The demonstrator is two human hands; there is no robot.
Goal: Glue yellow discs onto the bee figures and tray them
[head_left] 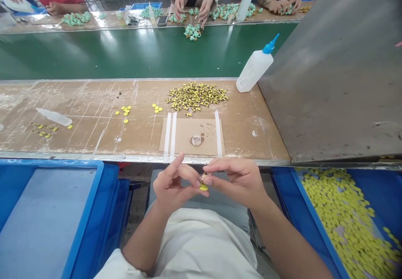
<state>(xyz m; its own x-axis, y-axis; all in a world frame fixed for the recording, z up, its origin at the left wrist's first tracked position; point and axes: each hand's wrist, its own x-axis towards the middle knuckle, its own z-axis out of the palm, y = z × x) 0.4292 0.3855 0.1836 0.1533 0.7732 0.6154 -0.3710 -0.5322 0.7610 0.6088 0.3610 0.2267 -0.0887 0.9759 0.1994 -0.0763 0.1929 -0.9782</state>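
Note:
In front of my lap, just below the table edge, both hands meet. My left hand (179, 184) pinches a small yellow disc (204, 186) between thumb and fingers, its index finger raised. Thumb and forefinger of my right hand (234, 179) close on a tiny yellow-and-dark piece (205, 175) right above the disc; whether the two touch is hidden by fingertips. Beyond my hands, a cardboard sheet (185, 145) taped with white strips carries a small clear round dish (196, 140). Behind it lies a heap of small yellow-and-black pieces (196, 97).
A white bottle with blue nozzle (255, 70) stands by a grey metal panel (339, 74). Yellow discs fill a blue bin (329, 254) at right. Blue trays (99, 187) stand at left. A white dropper bottle (55, 116) lies far left. Co-workers sit beyond the green belt (125, 55).

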